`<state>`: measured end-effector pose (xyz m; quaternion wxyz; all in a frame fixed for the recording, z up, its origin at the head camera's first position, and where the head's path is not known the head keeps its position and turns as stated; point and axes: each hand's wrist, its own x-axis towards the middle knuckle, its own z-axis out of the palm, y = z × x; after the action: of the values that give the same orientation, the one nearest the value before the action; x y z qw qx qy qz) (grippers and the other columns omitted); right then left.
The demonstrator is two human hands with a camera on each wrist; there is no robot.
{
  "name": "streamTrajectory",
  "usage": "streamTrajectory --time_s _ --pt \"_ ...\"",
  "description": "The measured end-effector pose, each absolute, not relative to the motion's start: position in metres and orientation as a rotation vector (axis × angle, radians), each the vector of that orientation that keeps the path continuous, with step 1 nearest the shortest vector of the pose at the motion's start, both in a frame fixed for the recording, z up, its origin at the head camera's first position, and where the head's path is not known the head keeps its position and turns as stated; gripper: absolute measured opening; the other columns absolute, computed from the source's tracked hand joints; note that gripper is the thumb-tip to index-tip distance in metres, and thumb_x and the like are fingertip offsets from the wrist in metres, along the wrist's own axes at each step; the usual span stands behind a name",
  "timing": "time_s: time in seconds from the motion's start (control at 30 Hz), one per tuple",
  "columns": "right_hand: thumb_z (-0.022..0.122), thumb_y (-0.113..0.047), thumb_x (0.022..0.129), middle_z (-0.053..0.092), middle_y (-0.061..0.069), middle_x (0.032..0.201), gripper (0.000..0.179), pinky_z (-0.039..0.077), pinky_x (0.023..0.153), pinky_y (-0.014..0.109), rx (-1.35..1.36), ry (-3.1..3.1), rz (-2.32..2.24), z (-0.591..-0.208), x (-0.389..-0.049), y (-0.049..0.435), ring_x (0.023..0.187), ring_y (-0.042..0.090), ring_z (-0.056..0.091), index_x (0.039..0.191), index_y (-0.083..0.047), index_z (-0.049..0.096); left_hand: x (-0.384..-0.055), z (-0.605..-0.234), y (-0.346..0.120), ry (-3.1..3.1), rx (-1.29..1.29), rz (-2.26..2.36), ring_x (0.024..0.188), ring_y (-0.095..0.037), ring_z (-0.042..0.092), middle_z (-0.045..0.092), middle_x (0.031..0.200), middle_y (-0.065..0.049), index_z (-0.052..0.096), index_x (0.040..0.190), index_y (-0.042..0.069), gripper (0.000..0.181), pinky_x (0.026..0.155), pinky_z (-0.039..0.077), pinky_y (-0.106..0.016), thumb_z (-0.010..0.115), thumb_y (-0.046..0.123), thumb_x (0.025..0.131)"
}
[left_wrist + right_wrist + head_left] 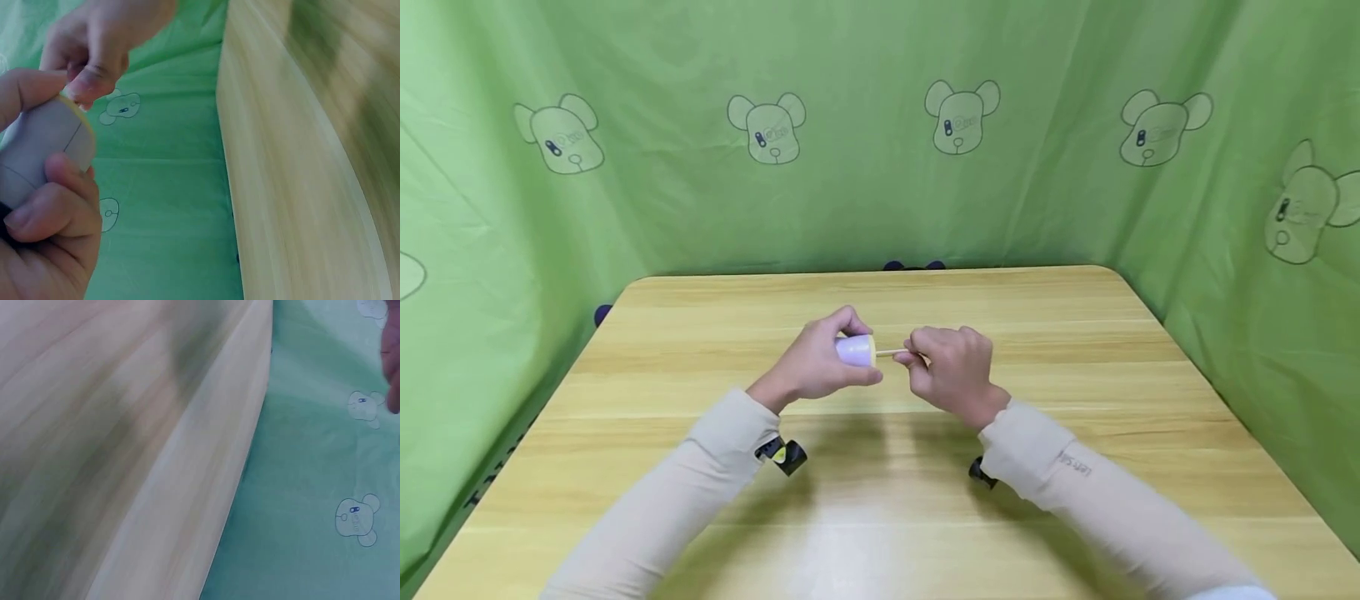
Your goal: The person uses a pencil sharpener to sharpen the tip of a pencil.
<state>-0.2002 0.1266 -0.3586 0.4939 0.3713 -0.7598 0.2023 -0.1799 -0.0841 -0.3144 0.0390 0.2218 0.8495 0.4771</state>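
Observation:
A small lilac cup [853, 350] with a pale yellow rim lies on its side in the air above the table, its rim end turned to the right. My left hand [812, 358] grips it around the body, and in the left wrist view the fingers curl round the cup [44, 147]. A thin pale stick [890, 352] runs from the rim end to my right hand [953, 367], which pinches it between thumb and curled fingers. In the right wrist view only a bit of a hand [392, 359] shows at the right edge.
Below both hands lies a wood-grain table [880, 467] with rounded far corners. A green curtain [865, 208] printed with bear heads hangs behind it and along both sides. Black wrist devices [792, 457] sit at the beige sleeves [655, 500].

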Motion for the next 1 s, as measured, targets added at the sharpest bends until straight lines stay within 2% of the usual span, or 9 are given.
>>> streamTrajectory --time_s 0.07,0.13,0.3,0.43,0.6,0.67,0.77,0.87,1.0 --pt "0.042 -0.049 0.100 0.050 -0.007 0.050 0.052 0.016 0.035 0.022 0.908 -1.949 0.514 -0.355 -0.199 0.129 0.036 0.003 0.029 0.061 -0.016 0.051 -0.180 -0.316 -0.083 2.677 0.745 1.416 0.077 -0.024 0.060 0.061 0.100 -0.010 0.055 0.101 0.007 0.042 0.059 0.054 -0.031 0.083 0.015 0.070" --pt "0.048 -0.047 0.099 0.050 -0.009 0.050 0.048 0.016 0.035 0.021 0.925 -2.072 0.543 -0.350 -0.197 0.132 0.038 0.002 0.027 0.061 -0.017 0.049 -0.180 -0.319 -0.081 2.748 0.825 1.369 0.077 -0.023 0.059 0.062 0.100 -0.010 0.056 0.101 0.006 0.042 0.059 0.053 -0.029 0.083 0.015 0.070" --pt "0.065 -0.026 0.091 0.039 -0.007 0.051 0.039 0.022 0.041 0.025 0.981 -2.668 0.855 -0.327 -0.198 0.138 0.044 0.007 0.030 0.061 -0.017 0.042 -0.180 -0.329 -0.079 2.923 1.100 1.223 0.082 -0.020 0.058 0.062 0.102 -0.009 0.057 0.098 0.004 0.041 0.062 0.051 -0.025 0.085 0.014 0.069" --pt "0.063 -0.021 0.093 0.037 -0.004 0.055 0.038 0.027 0.047 0.026 0.803 -3.058 1.126 -0.309 -0.201 0.139 0.049 0.011 0.034 0.061 -0.014 0.044 -0.181 -0.339 -0.077 2.953 1.221 1.210 0.082 -0.020 0.058 0.062 0.101 -0.009 0.057 0.097 0.004 0.041 0.063 0.051 -0.024 0.086 0.014 0.069" --pt "0.070 -0.029 0.089 0.056 -0.005 0.065 0.022 0.038 0.050 0.029 0.744 -2.898 0.914 -0.310 -0.196 0.138 0.057 0.013 0.050 0.073 -0.016 0.063 -0.184 -0.333 -0.078 2.863 0.990 1.352 0.082 -0.022 0.059 0.064 0.105 -0.010 0.058 0.101 0.006 0.042 0.064 0.052 -0.028 0.085 0.015 0.070" --pt "0.073 -0.027 0.086 0.063 -0.004 0.074 0.014 0.044 0.059 0.033 0.782 -2.742 0.877 -0.315 -0.193 0.138 0.066 0.015 0.056 0.081 -0.015 0.068 -0.186 -0.331 -0.080 2.806 0.885 1.407 0.080 -0.022 0.059 0.063 0.104 -0.010 0.059 0.104 0.007 0.043 0.062 0.053 -0.029 0.085 0.016 0.071" --pt "0.078 -0.025 0.082 0.068 0.000 0.086 0.017 0.043 0.070 0.040 0.847 -2.471 0.757 -0.327 -0.190 0.140 0.077 0.020 0.060 0.090 -0.011 0.071 -0.188 -0.327 -0.082 2.724 0.769 1.467 0.079 -0.023 0.060 0.063 0.100 -0.010 0.059 0.105 0.009 0.043 0.061 0.053 -0.032 0.085 0.018 0.072" --pt "0.079 -0.023 0.080 0.069 0.006 0.088 0.021 0.040 0.068 0.045 0.877 -2.192 0.608 -0.343 -0.191 0.141 0.078 0.026 0.061 0.093 -0.008 0.071 -0.188 -0.323 -0.084 2.651 0.702 1.523 0.080 -0.025 0.060 0.062 0.101 -0.009 0.058 0.105 0.010 0.043 0.062 0.054 -0.034 0.085 0.018 0.072" --pt "0.074 -0.021 0.082 0.068 0.011 0.083 0.020 0.040 0.063 0.047 0.862 -1.889 0.524 -0.363 -0.196 0.138 0.071 0.031 0.059 0.093 -0.005 0.070 -0.187 -0.317 -0.083 2.553 0.660 1.590 0.081 -0.026 0.059 0.061 0.103 -0.009 0.059 0.105 0.010 0.044 0.064 0.053 -0.035 0.085 0.017 0.071"
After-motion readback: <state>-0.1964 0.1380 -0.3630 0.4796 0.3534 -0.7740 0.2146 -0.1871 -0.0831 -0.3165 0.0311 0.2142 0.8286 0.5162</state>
